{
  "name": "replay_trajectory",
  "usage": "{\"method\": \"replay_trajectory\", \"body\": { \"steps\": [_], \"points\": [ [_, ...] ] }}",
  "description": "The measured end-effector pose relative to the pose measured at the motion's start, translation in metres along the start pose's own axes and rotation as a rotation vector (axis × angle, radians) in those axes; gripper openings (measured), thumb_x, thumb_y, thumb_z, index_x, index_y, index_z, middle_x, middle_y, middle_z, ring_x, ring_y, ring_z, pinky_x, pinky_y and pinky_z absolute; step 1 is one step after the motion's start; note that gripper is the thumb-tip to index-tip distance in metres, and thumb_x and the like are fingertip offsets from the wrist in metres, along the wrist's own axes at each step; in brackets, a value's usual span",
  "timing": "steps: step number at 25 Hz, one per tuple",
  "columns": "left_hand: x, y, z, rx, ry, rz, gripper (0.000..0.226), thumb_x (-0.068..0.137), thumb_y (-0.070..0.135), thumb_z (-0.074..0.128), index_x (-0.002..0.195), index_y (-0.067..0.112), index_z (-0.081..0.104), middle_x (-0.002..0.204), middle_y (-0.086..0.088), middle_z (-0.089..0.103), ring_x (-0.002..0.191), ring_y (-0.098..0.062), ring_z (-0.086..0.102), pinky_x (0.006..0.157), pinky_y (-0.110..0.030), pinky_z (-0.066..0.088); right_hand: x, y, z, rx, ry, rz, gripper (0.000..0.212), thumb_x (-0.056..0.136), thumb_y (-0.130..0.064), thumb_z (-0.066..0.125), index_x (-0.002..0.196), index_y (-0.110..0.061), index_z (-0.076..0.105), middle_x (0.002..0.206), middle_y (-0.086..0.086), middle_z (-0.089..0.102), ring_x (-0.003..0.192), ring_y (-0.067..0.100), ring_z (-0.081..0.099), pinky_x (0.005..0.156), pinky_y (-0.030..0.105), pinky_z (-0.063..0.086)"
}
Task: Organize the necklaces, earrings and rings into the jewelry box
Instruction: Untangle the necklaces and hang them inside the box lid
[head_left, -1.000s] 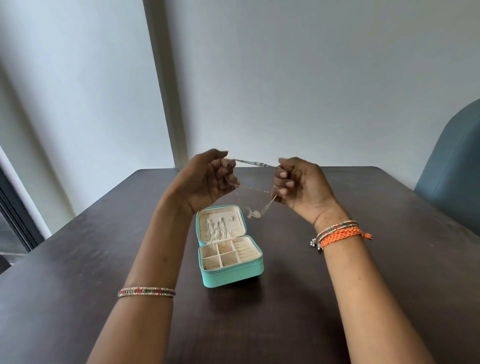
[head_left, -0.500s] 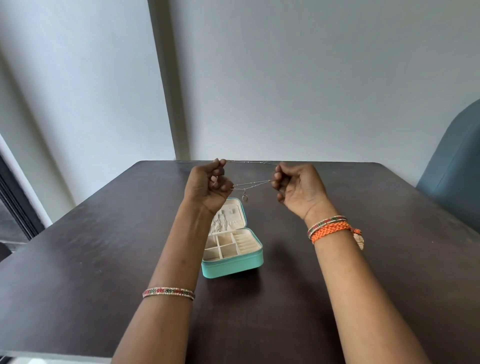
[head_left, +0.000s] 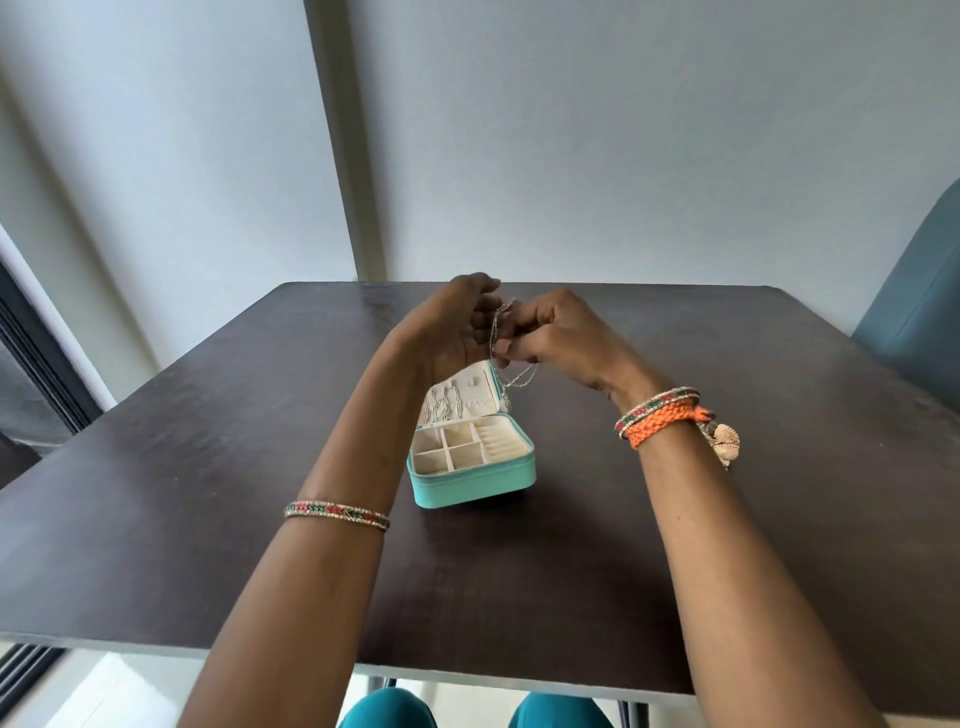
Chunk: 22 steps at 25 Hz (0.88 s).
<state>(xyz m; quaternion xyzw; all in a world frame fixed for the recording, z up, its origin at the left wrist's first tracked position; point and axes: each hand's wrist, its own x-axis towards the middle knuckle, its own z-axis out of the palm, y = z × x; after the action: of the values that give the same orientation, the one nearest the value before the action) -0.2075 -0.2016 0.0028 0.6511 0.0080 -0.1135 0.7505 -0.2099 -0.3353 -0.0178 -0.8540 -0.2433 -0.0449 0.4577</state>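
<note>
A teal jewelry box (head_left: 475, 486) lies open on the dark table (head_left: 597, 561), its cream lid upright with several chains hanging inside and its divided tray facing up. Just above the lid, my left hand (head_left: 454, 330) and my right hand (head_left: 553, 335) are held close together, both pinching a thin silver necklace (head_left: 511, 371). The chain runs between the fingers and droops in loops beside the lid's right edge. Its pendant is hard to make out.
A blue-grey chair (head_left: 917, 306) stands at the table's right side. A grey wall with a vertical strip (head_left: 340, 140) rises behind the table's far edge. Bangles and an orange braided band sit on my wrists. My teal-clad knees (head_left: 387, 714) show below the near edge.
My hands, earlier apart with the chain stretched between them, have come together and lowered toward the box lid. The necklace now hangs slack in loops.
</note>
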Motion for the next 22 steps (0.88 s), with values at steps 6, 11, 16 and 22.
{"method": "replay_trajectory", "body": {
  "steps": [6, 11, 16, 22],
  "points": [
    [-0.005, -0.009, -0.001, 0.091, -0.14, -0.045, 0.041, 0.102, 0.031, 0.031, 0.082, 0.004, 0.054, 0.067, -0.008, 0.052, 0.051, -0.012, 0.052, 0.048, -0.017, 0.047, 0.0, 0.005, -0.007, -0.02, 0.133, -0.035, 0.018, 0.081, -0.006, 0.067, 0.067, -0.018, 0.069, 0.051, -0.01, 0.062, 0.053, -0.002, 0.056, 0.061, 0.018, 0.045],
    [-0.01, -0.014, -0.009, 0.027, -0.258, -0.11, 0.046, 0.098, 0.043, 0.037, 0.083, 0.004, 0.058, 0.066, -0.006, 0.056, 0.048, -0.009, 0.052, 0.048, -0.015, 0.047, 0.005, 0.013, -0.003, 0.042, 0.205, -0.059, 0.011, 0.079, -0.017, 0.074, 0.075, -0.022, 0.066, 0.064, 0.001, 0.068, 0.057, 0.011, 0.061, 0.062, 0.027, 0.048],
    [-0.012, -0.016, -0.014, 0.04, -0.243, -0.065, 0.024, 0.098, 0.028, 0.044, 0.086, 0.011, 0.054, 0.06, 0.002, 0.051, 0.046, -0.004, 0.044, 0.047, -0.011, 0.04, 0.01, 0.015, 0.001, 0.077, 0.212, -0.086, 0.029, 0.081, -0.006, 0.07, 0.071, -0.032, 0.063, 0.052, -0.019, 0.057, 0.044, -0.003, 0.044, 0.05, 0.014, 0.035],
    [-0.014, -0.011, -0.015, 0.051, -0.309, -0.068, 0.03, 0.097, 0.033, 0.042, 0.071, 0.018, 0.045, 0.06, 0.004, 0.041, 0.046, -0.003, 0.033, 0.046, -0.011, 0.028, 0.011, 0.016, 0.004, 0.063, 0.21, -0.127, 0.013, 0.082, -0.015, 0.073, 0.081, -0.028, 0.07, 0.063, -0.02, 0.064, 0.055, -0.005, 0.049, 0.062, 0.018, 0.042]
  ]
}}
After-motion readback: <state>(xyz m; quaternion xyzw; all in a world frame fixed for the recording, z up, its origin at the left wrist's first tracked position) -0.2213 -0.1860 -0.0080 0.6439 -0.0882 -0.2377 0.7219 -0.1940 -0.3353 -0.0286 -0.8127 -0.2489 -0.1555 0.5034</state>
